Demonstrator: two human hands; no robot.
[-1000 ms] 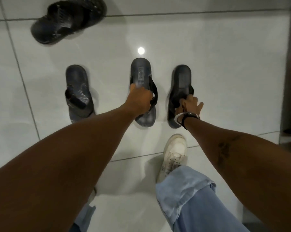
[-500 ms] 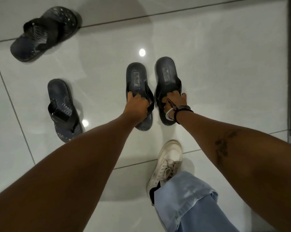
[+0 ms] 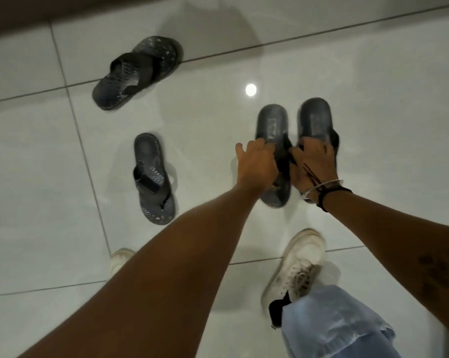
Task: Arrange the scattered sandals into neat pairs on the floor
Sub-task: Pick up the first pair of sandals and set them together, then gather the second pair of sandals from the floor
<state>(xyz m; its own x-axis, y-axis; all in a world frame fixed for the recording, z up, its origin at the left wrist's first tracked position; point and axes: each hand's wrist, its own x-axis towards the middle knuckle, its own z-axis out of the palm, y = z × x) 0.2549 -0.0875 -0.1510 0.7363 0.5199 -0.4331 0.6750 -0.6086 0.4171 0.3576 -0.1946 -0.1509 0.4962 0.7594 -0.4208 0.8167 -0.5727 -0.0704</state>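
Standing nearest, a white lace-up sneaker [image 3: 294, 270] is planted on the glossy white tiled floor [image 3: 386, 112], just short of the pair; a shuffle forward could knock it askew. Beyond the sneaker, the left hand [image 3: 257, 165] curls over the strap of one plain dark rubber sandal [image 3: 271, 120], the right hand [image 3: 314, 164] grips its twin [image 3: 315, 117], soles side by side. Letting go unevenly might skew them. Farther left of the sneaker, a patterned grey flip-flop [image 3: 153, 179] and its angled mate [image 3: 138, 71] lie well apart, unpaired.
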